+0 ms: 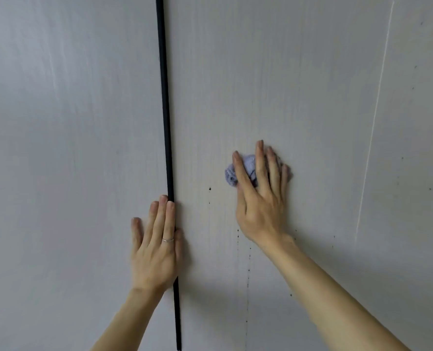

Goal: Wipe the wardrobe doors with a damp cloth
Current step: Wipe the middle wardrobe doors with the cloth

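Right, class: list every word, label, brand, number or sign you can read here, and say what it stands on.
None: no text is visible. The grey wardrobe doors, the black strip between them, the lilac cloth under the right hand and the ring on the left hand carry no writing; the dark specks are marks, not letters.

Matt pale-grey door [311, 84], faintly streaked; soft lilac knitted cloth [231, 174].
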{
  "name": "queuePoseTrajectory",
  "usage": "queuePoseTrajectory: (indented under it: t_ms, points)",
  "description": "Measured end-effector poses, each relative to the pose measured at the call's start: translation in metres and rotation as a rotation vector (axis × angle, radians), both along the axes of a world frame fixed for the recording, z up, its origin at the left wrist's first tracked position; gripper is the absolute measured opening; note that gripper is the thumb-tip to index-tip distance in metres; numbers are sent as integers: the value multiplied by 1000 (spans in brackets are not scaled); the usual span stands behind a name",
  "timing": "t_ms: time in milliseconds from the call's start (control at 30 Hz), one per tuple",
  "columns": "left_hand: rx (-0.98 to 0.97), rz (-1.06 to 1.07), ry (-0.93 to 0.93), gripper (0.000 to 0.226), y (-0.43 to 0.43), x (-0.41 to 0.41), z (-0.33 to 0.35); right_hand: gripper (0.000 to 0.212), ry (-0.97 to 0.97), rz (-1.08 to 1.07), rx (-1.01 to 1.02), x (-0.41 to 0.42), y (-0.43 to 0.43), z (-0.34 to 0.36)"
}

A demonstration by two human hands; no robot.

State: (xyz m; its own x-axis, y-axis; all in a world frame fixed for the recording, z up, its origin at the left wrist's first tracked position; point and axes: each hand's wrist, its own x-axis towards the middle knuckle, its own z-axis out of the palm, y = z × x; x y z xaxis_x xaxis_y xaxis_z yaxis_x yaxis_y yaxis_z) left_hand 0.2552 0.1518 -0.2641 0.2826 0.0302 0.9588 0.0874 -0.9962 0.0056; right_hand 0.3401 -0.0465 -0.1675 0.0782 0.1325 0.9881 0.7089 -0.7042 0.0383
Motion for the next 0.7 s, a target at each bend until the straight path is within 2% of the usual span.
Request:
queuePoseTrajectory:
  t_ms: [133, 233, 300, 367, 433, 533, 700]
  points:
    - [-23, -13, -84, 58, 1, 7, -2, 51, -36, 111, 12, -1, 14, -48]
    - [35, -7, -131, 58, 7, 8, -14, 32, -167, 190, 102, 7, 8, -41]
    - [45, -19, -123, 60, 7, 11, -12, 25, -163, 112, 256, 12, -4, -19]
    - [49, -24, -148, 63, 9, 13, -17, 26, -127, 78, 444, 8, -10, -9]
    - [45, -25, -158, 64, 10, 14, -18, 28, -86, 118, 505, 3, -1, -7]
    - [44, -36, -150, 64, 10, 15, -18, 28, -88, 154, 459, -9, 27, -26]
    - [-26, -53, -133, 75, 1, 12, -26, 25, -274, 103, 115, -16, 42, -69]
